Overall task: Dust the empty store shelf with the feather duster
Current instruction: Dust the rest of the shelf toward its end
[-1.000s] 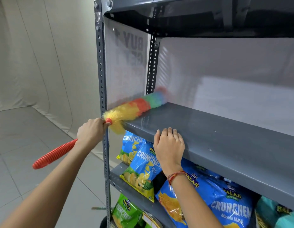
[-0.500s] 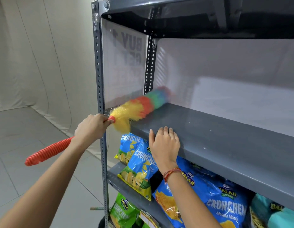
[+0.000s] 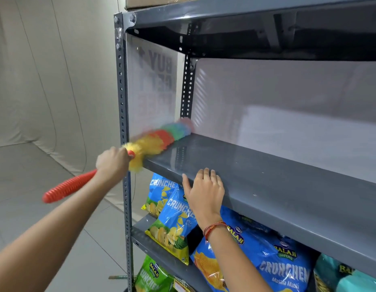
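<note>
Feather duster [image 3: 159,140] lay blurred along the grey shelf [image 3: 267,178] at frame centre, left hand [image 3: 113,163] clenched around its handle; right hand [image 3: 204,190] rested flat, fingers spread, on the shelf edge.

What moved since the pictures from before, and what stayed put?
Little moved: the left hand keeps its grip on the duster, which now looks blurred from sweeping along the shelf's left end. Nothing was picked up or let go. The right hand still rests on the shelf's front edge.
</note>
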`<state>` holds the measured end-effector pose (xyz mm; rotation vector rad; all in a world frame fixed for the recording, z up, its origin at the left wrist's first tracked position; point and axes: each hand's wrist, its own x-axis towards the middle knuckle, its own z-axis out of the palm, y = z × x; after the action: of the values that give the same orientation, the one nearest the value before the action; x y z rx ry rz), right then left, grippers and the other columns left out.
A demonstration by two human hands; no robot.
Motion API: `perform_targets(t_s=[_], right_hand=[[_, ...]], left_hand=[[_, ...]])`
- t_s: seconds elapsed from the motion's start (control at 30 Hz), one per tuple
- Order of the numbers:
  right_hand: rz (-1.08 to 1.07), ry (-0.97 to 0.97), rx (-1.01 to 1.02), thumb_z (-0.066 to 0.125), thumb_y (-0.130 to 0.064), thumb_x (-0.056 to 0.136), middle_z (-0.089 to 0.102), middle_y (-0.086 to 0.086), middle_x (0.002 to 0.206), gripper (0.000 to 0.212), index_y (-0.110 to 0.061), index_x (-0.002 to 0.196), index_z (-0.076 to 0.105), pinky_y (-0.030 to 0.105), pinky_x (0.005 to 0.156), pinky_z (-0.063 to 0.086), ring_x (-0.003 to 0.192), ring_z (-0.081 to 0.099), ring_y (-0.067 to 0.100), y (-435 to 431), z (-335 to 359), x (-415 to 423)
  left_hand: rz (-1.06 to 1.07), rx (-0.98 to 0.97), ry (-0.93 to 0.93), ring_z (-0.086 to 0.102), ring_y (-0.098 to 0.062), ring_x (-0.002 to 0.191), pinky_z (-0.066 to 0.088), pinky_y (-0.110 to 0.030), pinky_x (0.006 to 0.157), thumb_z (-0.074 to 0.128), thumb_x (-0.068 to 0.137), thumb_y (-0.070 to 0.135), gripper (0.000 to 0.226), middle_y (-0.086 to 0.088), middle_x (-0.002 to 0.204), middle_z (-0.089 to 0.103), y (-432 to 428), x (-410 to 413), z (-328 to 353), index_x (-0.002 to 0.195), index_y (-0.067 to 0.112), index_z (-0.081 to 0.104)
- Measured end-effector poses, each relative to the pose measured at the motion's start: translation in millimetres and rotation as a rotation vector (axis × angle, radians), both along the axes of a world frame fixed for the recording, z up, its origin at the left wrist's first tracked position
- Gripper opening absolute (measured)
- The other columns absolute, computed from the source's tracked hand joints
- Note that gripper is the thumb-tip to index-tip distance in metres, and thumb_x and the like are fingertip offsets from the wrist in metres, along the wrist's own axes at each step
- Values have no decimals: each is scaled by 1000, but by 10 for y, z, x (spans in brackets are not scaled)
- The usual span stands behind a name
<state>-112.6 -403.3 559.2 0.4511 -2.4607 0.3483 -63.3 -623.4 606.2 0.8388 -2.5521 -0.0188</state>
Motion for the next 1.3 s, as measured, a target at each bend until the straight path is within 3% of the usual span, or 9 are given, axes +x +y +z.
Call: perform_targets(t_s=[0.1, 0.23, 0.33, 0.47, 0.67, 0.83, 1.0, 1.13, 1.3], right_hand=[[9, 4, 7, 56, -49, 87, 73, 19, 105, 56, 4, 101, 69, 39, 91, 55, 104, 67, 31, 5, -12, -4], [37, -34, -13, 50, -48, 90, 69, 21, 114, 59, 5, 109, 65, 41, 97, 50, 112, 62, 33, -2, -5, -22], [43, -30, -16, 48, -48, 91, 68, 21, 115, 59, 6, 111, 64, 41, 99, 49, 114, 61, 33, -2, 0, -18], [57, -50, -44, 47, -46, 92, 66, 23, 117, 59, 7, 113, 62, 41, 101, 46, 116, 58, 35, -17, 32, -35], [78, -64, -46, 43, -47, 93, 62, 24, 124, 61, 7, 118, 57, 42, 106, 41, 122, 53, 35, -8, -1, -34], [89, -70, -27, 46, -49, 90, 59, 23, 128, 64, 7, 121, 54, 42, 107, 38, 124, 50, 35, -15, -6, -42], [142, -88, -72, 44, -54, 90, 55, 21, 133, 67, 3, 125, 52, 42, 109, 35, 129, 45, 33, 4, 30, -36], [168, -37, -171, 43, -55, 91, 49, 18, 140, 66, -1, 129, 48, 45, 113, 27, 137, 35, 30, 124, 117, 5], [104, 3, -220, 42, -49, 93, 54, 18, 135, 54, -3, 117, 57, 44, 112, 31, 135, 38, 30, 484, 279, -27]], left_hand=[[-60, 34, 22, 66, -33, 76, 56, -38, 68, 40, 95, 46, 49, -15, 83, 66, 107, 35, -132, 94, 3, 63], [57, -4, 24, 63, -34, 79, 47, -35, 62, 41, 96, 45, 49, -14, 83, 61, -90, 111, -5, 100, 2, 64], [-68, -14, -2, 56, -29, 67, 45, -33, 59, 39, 95, 49, 50, -10, 78, 57, -52, 95, -60, 103, 7, 66], [-60, -35, 34, 64, -33, 74, 52, -36, 63, 39, 95, 49, 50, -15, 85, 66, -175, 144, -95, 106, 10, 67], [-139, -12, -2, 63, -34, 75, 44, -32, 59, 37, 94, 53, 50, -15, 89, 67, -156, 147, -176, 110, 17, 67], [-32, -73, 18, 63, -35, 72, 46, -34, 60, 35, 96, 49, 54, -15, 81, 63, -76, 186, -108, 99, 6, 66], [-215, -127, 52, 65, -36, 75, 42, -32, 54, 31, 95, 54, 53, -12, 80, 64, 168, 174, -240, 102, 15, 66], [-347, -134, 82, 65, -37, 75, 40, -31, 55, 30, 93, 58, 59, -12, 78, 66, 440, 107, -241, 93, 13, 69], [-558, -10, 50, 64, -38, 75, 42, -32, 58, 37, 90, 61, 55, -4, 55, 51, 941, -28, -103, 96, 20, 73]])
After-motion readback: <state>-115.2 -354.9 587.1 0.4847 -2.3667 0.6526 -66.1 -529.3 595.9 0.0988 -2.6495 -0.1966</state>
